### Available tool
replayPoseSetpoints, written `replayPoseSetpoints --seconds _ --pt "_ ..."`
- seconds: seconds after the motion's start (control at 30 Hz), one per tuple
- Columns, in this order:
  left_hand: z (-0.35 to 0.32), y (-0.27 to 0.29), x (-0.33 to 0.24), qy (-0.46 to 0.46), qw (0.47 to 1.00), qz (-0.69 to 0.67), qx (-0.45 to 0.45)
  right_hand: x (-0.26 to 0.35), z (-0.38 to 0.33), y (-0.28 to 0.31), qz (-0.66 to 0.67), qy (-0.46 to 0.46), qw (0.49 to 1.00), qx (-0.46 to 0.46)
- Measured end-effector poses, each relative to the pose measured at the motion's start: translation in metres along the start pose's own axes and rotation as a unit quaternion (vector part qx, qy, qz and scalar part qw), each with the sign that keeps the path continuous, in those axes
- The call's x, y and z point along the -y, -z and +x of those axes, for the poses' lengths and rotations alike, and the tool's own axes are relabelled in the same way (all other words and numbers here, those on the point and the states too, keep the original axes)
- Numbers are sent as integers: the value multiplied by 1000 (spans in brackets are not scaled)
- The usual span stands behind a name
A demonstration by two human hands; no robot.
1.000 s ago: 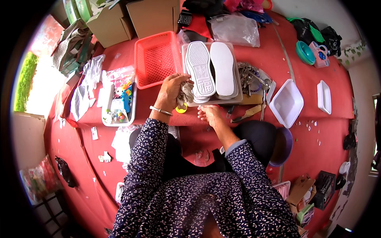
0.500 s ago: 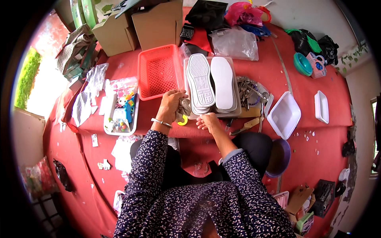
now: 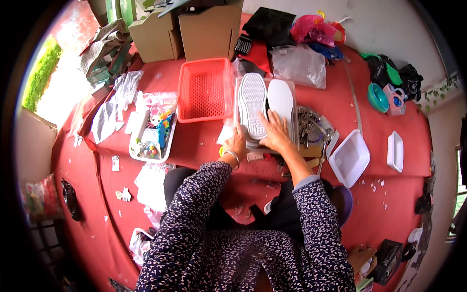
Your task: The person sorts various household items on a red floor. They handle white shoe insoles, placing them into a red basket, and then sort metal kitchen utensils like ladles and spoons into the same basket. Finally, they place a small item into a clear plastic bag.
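Two stacks of white shoe soles (image 3: 252,90) stand side by side in a clear plastic tray (image 3: 292,87). The left stack's top sole shows its patterned tread; the top sole on the right (image 3: 280,92) is smooth. My right hand (image 3: 278,132) lies open across the near ends of both stacks, fingers spread. Beside the left stack, my left hand (image 3: 235,145) is at the tray's near left corner with its fingers stretched forward. Its inner side is hidden, and no cloth shows in it. A small yellow thing (image 3: 222,151) peeks out next to this hand.
A red perforated basket (image 3: 206,117) sits left of the tray. Further left is a white tray of small toys (image 3: 168,141). Keys and metal tools (image 3: 307,124) lie to the right, then a white basin (image 3: 349,160) and a narrow white dish (image 3: 395,151). Cardboard boxes (image 3: 206,34) stand behind.
My right hand has moved up from the tray's near edge onto the soles. My left hand has come right against the tray, and the greyish cloth it held is out of sight.
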State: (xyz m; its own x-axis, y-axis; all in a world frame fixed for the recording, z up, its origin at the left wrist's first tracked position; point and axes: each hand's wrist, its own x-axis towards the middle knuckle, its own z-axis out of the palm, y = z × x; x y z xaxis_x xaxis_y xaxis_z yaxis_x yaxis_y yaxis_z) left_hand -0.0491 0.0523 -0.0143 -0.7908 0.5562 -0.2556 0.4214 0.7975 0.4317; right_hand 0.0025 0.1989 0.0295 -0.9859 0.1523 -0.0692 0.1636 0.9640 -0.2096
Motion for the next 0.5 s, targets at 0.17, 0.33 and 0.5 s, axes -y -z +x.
replayPoseSetpoints --seconds 0.17,0.33,0.5 --pt "16 -26 4 -26 998 15 -50 -5 0 -19 -55 4 998 14" --pt "19 -34 3 -45 987 -16 -151 0 7 -37 -72 29 996 -54" --pt "19 -25 -1 -48 994 -29 -94 2 6 -43 -86 24 994 -67"
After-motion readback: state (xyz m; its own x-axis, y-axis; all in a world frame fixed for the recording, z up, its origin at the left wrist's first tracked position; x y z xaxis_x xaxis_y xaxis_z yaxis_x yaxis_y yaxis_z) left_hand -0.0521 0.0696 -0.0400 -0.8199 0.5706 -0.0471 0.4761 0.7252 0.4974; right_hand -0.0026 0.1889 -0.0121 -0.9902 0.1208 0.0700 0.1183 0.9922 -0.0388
